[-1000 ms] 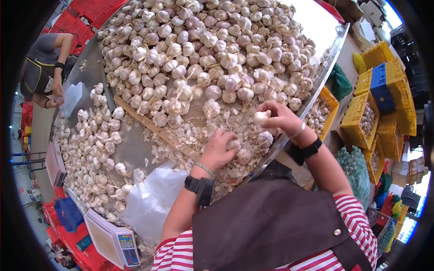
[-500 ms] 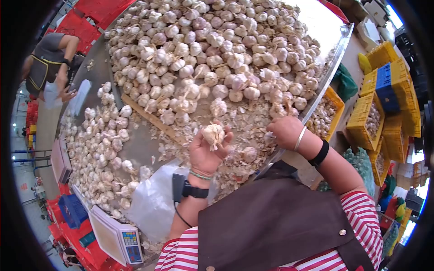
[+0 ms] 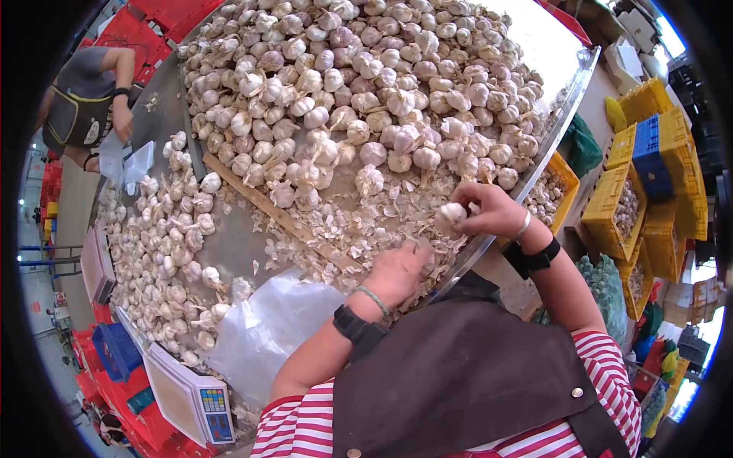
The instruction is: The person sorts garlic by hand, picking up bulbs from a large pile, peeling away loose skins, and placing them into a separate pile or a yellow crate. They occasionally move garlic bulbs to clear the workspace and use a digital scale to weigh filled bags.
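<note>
My right hand pinches a pale garlic bulb between thumb and fingers, held just above the loose peels near the metal table edge. My left hand is back-up and low over the papery garlic skins. Its fingers curl downward, and whatever is under them is hidden. Beyond both hands lies a big heap of untrimmed garlic bulbs. Left of a wooden strip is a second pile of whiter garlic bulbs.
A clear plastic bag lies by my left forearm. Digital scales stand at the lower left. Yellow crates of garlic are stacked to the right, beyond the metal edge. Another person handles plastic at the far left.
My left hand has turned from palm-up with a garlic bulb to back-up over the skins, moving right and down. My right hand has lifted slightly and now shows a garlic bulb.
</note>
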`<action>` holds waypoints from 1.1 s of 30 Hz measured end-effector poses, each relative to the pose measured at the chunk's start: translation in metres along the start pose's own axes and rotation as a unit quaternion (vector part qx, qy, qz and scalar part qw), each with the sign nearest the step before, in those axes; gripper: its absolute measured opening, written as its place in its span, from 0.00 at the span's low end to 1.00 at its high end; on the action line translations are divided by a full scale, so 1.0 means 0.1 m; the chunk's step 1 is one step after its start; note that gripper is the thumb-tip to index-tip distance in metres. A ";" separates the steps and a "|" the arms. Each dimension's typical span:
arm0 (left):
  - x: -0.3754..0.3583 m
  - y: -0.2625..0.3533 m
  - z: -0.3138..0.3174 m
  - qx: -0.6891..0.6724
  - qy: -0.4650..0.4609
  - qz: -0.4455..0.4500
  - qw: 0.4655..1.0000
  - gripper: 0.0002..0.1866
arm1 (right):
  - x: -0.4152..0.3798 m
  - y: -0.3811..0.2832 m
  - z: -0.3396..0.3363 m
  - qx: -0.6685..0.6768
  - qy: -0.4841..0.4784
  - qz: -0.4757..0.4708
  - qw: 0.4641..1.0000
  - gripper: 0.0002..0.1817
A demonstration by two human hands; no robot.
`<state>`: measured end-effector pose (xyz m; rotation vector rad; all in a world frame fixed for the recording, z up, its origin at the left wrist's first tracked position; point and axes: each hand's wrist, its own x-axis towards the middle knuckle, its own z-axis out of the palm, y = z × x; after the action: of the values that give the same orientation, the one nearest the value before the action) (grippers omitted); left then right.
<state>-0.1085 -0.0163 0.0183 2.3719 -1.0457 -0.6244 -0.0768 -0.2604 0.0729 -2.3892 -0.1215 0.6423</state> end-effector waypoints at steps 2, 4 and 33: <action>0.04 0.01 -0.05 -0.024 -0.013 -0.017 0.999 0.24 | -0.12 0.08 0.06 0.455 0.002 -0.023 0.890 0.25; 0.07 0.03 -0.06 -0.022 -0.020 -0.026 0.999 0.25 | -0.19 0.17 0.20 0.678 -0.084 -0.082 0.726 0.32; -0.38 -0.01 0.02 -0.875 0.014 -0.045 0.482 0.31 | -0.25 -0.69 0.31 0.594 0.047 -0.113 0.795 0.31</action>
<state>-0.1319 0.0128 0.0243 0.4850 0.1203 -0.9250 -0.1082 -0.1943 0.1051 -1.1409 0.0443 0.3020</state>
